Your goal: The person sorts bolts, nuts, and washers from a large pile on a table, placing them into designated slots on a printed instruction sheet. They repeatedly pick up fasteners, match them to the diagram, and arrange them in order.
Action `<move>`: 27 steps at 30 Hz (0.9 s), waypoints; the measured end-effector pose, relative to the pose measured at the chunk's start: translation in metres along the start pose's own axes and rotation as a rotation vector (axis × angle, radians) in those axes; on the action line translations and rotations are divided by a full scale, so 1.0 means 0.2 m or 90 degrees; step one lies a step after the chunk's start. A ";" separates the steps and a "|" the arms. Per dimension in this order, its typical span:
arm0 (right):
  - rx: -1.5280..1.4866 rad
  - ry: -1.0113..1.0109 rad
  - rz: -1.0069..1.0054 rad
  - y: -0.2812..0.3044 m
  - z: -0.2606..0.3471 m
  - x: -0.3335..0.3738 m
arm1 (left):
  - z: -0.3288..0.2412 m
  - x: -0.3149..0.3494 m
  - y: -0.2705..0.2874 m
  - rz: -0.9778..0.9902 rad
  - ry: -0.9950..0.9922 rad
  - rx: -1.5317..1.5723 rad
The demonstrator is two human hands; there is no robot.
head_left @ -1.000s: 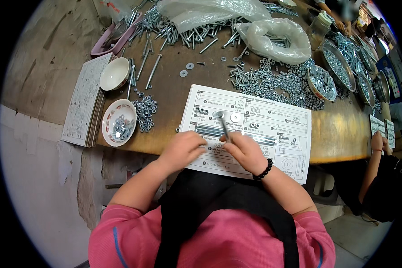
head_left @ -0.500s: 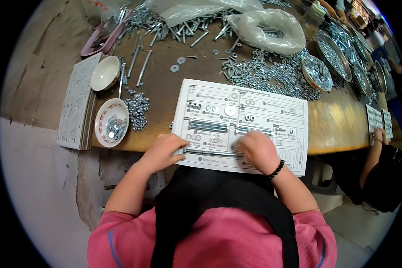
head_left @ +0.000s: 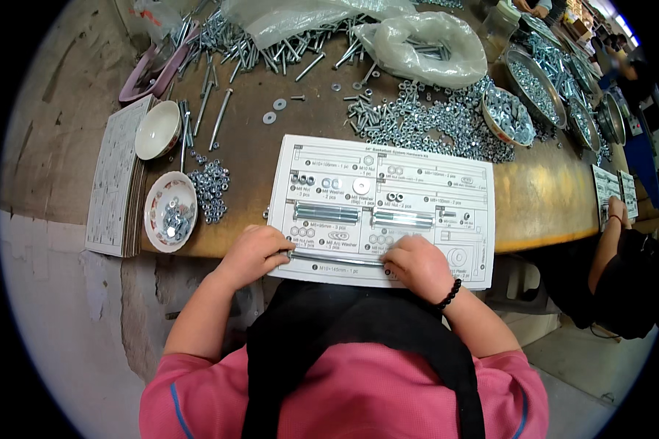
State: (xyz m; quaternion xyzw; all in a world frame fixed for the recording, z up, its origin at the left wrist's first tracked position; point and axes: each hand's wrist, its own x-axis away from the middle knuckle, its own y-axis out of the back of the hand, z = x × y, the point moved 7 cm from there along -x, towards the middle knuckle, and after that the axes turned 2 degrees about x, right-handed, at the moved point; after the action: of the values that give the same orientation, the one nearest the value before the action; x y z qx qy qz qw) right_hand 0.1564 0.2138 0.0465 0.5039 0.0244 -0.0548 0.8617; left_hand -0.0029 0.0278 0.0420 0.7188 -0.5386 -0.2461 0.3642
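Observation:
A white printed hardware card [head_left: 461, 252] lies at the table's front edge, before my body. Along its lower part runs a long bolt [head_left: 337, 258]. My left hand [head_left: 252, 256] is closed at the bolt's left end, thumb and fingertips pinching there by the card's edge. At its other end my right hand [head_left: 421, 269], with a black bead bracelet, pinches with curled fingers. Above it on the card are two groups of shorter bolts [head_left: 326, 213], dark nuts [head_left: 395, 197] and a big washer [head_left: 362, 186].
Two bowls [head_left: 171, 212] stand at left, beside loose nuts [head_left: 211, 192] and a stack of cards [head_left: 113, 179]. Piled bolts [head_left: 271, 51], a plastic bag [head_left: 425, 51], scattered nuts [head_left: 432, 117] and metal trays [head_left: 534, 84] cover the far side. A co-worker's hand [head_left: 616, 208] rests on cards at right.
My right hand has come down from the right-hand bolt group to the long bolt's right end. My left hand stays at the left end. The view has shifted slightly.

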 end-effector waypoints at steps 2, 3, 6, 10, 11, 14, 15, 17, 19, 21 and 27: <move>0.016 0.003 0.001 0.04 -0.03 -0.03 | 0.01 -0.02 0.01 -0.002 -0.012 0.026; 0.013 0.003 -0.010 0.08 -0.05 -0.06 | 0.01 -0.02 0.02 -0.001 -0.018 0.039; 0.045 -0.002 -0.031 0.21 -0.12 -0.18 | 0.07 -0.04 0.07 -0.100 0.045 0.124; 0.068 0.012 -0.140 0.45 -0.30 -0.45 | 0.16 -0.09 0.11 -0.315 0.088 0.095; 0.082 0.015 -0.167 0.50 -0.37 -0.52 | 0.16 -0.09 0.12 -0.356 0.085 0.092; 0.106 -0.020 -0.246 0.67 -0.56 -0.74 | 0.20 -0.08 0.10 -0.423 0.066 0.092; 0.122 -0.027 -0.280 0.71 -0.64 -0.81 | 0.20 -0.08 0.10 -0.435 0.064 0.093; 0.139 -0.079 -0.319 0.78 -0.78 -0.94 | 0.21 -0.07 0.10 -0.443 0.064 0.097; 0.170 -0.089 -0.339 0.81 -0.94 -1.06 | 0.22 -0.08 0.10 -0.440 0.064 0.106; 0.187 -0.181 -0.281 0.81 -1.06 -1.19 | 0.22 -0.08 0.10 -0.440 0.069 0.106; 0.287 -0.348 -0.024 0.64 -1.30 -1.44 | 0.24 -0.08 0.10 -0.421 0.071 0.114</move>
State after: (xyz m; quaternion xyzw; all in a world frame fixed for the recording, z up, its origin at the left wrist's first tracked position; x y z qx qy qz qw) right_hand -0.1105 0.5236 0.0581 0.6478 -0.2105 -0.2072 0.7022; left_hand -0.0544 0.0271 0.0283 0.8959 -0.2753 -0.2630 0.2287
